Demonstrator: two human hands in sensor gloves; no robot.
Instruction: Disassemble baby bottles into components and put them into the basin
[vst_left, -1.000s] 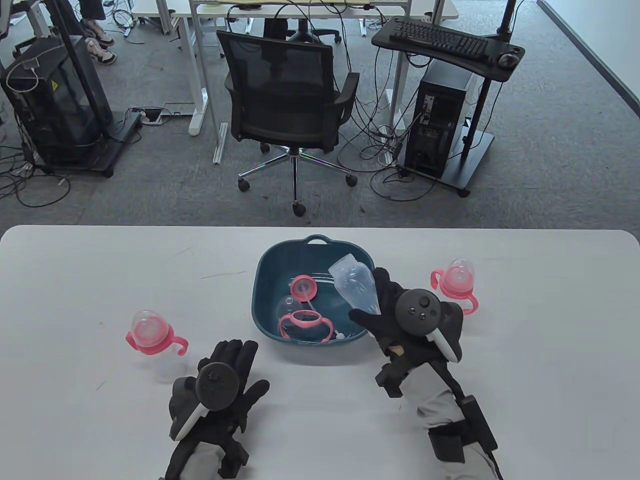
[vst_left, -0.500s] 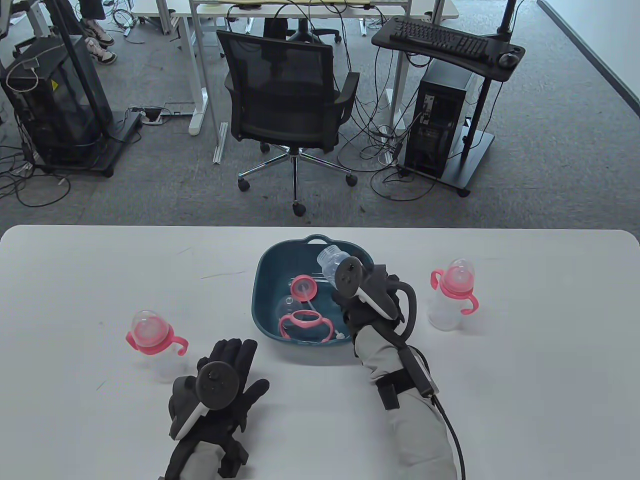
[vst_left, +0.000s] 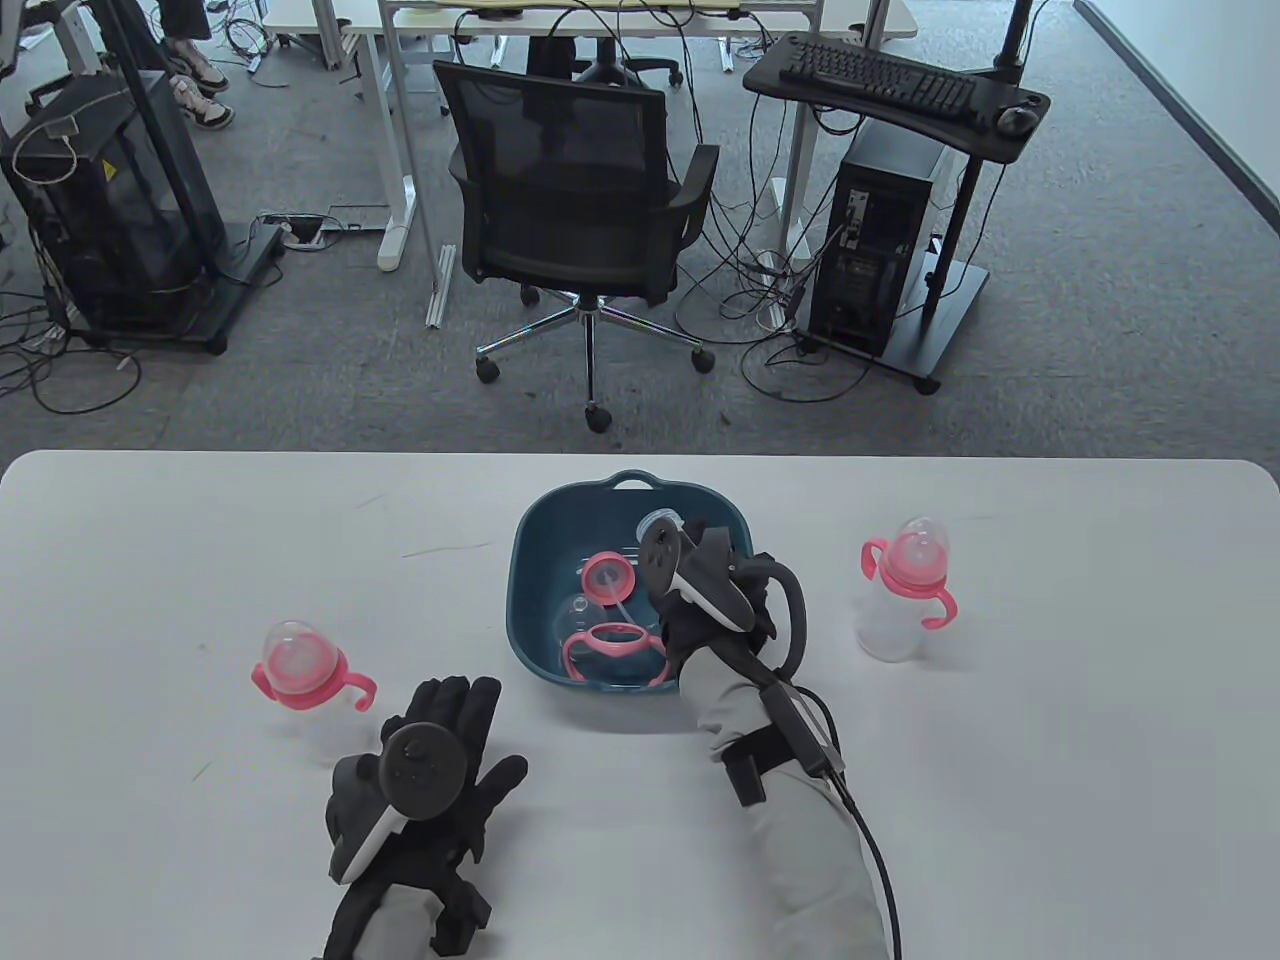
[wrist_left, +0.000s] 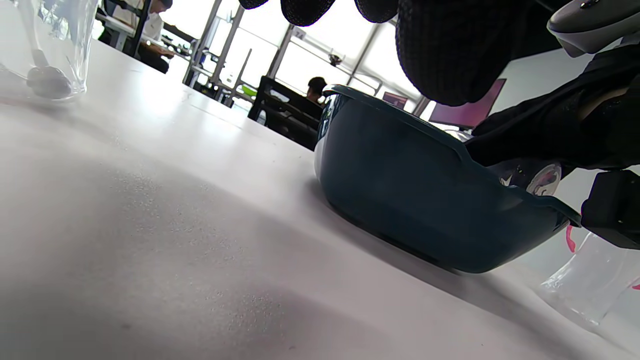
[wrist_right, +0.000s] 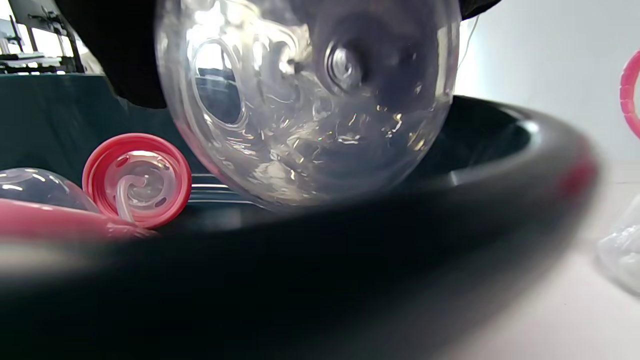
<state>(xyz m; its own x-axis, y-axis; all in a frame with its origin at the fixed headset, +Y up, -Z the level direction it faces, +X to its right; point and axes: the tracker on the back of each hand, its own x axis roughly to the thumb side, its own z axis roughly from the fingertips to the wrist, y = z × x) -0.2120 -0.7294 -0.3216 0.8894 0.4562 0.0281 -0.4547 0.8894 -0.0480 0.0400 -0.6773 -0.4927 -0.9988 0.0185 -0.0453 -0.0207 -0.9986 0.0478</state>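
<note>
Two assembled baby bottles stand upright on the table (vst_left: 1050, 780): one at left (vst_left: 300, 690), one at right (vst_left: 900, 590). One basin (vst_left: 530, 560) contains one pink collar (vst_left: 607, 576), one handle ring (vst_left: 612, 645) and one clear cap (vst_left: 572, 612). The right hand (vst_left: 715, 590) grasps one clear bottle body (vst_left: 658, 524) over the basin, long axis tilted, neck pointing up and away. The left hand (vst_left: 440, 760) lies flat, fingers extended, holding nothing.

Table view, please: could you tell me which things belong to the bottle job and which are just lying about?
Job:
basin
clear bottle body, held by right hand
pink collar
handle ring
left bottle
right bottle

Lying about:
office chair
keyboard
computer tower
</note>
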